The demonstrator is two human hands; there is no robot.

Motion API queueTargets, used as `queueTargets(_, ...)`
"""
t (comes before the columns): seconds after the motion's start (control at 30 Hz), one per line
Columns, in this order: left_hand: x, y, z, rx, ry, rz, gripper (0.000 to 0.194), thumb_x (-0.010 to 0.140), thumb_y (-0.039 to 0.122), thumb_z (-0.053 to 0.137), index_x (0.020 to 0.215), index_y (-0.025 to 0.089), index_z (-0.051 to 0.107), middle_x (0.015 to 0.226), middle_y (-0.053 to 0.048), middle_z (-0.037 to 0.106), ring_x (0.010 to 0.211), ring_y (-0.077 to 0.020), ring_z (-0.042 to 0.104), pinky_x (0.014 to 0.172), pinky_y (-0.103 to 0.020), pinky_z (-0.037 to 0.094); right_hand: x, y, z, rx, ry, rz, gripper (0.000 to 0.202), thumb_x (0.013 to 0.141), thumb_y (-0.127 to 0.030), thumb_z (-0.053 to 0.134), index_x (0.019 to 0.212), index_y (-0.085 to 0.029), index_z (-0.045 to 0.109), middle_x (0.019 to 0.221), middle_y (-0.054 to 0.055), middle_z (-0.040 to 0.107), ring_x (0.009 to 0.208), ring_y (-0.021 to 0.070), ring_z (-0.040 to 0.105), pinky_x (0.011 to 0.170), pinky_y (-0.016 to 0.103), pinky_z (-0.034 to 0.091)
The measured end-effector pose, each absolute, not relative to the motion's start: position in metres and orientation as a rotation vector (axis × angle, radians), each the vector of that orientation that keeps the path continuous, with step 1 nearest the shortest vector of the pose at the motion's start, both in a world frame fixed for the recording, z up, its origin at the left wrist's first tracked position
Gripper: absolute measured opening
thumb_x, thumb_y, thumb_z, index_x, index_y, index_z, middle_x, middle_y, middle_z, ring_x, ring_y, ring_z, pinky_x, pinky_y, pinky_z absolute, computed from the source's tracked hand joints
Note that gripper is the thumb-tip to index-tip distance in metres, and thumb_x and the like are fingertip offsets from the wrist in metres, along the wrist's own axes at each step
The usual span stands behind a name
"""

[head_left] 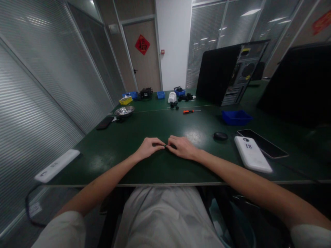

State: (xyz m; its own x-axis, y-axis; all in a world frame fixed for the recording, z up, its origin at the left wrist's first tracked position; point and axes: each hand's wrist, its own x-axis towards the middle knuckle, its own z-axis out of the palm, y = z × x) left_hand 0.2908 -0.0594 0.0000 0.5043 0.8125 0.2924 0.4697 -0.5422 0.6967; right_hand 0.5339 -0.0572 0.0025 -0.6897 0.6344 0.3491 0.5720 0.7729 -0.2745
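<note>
My left hand (149,148) and my right hand (182,147) meet over the green tabletop (155,172), close to its front edge. Both have thumb and fingers pinched together, tip to tip. Between the fingertips is a tiny dark object (165,146), too small to name. The fingers cover most of it, and how each hand shares the grip cannot be made out. Beyond the hands lies an orange-handled screwdriver (188,111). A black computer mouse (220,136) rests to the right of my right hand.
On the right are a white numbered device (252,155), a phone (267,144), a blue tray (236,117) and a computer tower (232,74). At left are another white device (57,166), a dark phone (105,123) and a metal bowl (124,111). Small bins, including a yellow one (126,100), line the back.
</note>
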Motion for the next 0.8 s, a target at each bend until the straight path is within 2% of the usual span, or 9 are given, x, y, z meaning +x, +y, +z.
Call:
queueTargets(0.33,0.291,-0.059,-0.001,2.127,1.055,0.855,0.023,0.087,0.035,0.073,0.102,0.020,0.082,0.102,-0.008,0.077,0.093,-0.0220,0.071,0.086,-0.032,0.053,0.534,-0.055,-0.001,-0.915,-2.538,0.183,0.013,0.101,-0.033,0.052,0.100,-0.021,0.057,0.098,0.003,0.062,0.077,0.0149,0.055,0.064,0.027,0.030)
queueTargets(0.63,0.289,-0.047,0.001,2.064,1.125,0.853,0.023,0.089,0.036,0.070,0.094,0.017,0.081,0.097,-0.009,0.077,0.089,-0.0216,0.070,0.081,-0.031,0.053,0.532,-0.056,0.000,-0.938,-2.535,0.165,0.013,0.101,-0.034,0.053,0.100,-0.022,0.057,0.098,0.003,0.062,0.076,0.0146,0.055,0.063,0.027,0.030)
queueTargets(0.8,0.288,-0.052,0.004,2.157,1.081,0.858,0.027,0.092,0.038,0.066,0.099,0.017,0.081,0.098,-0.009,0.075,0.087,-0.0198,0.067,0.079,-0.030,0.050,0.531,-0.055,-0.001,-0.955,-2.536,0.152,0.014,0.101,-0.034,0.054,0.101,-0.022,0.058,0.098,0.003,0.062,0.075,0.0144,0.055,0.063,0.027,0.029)
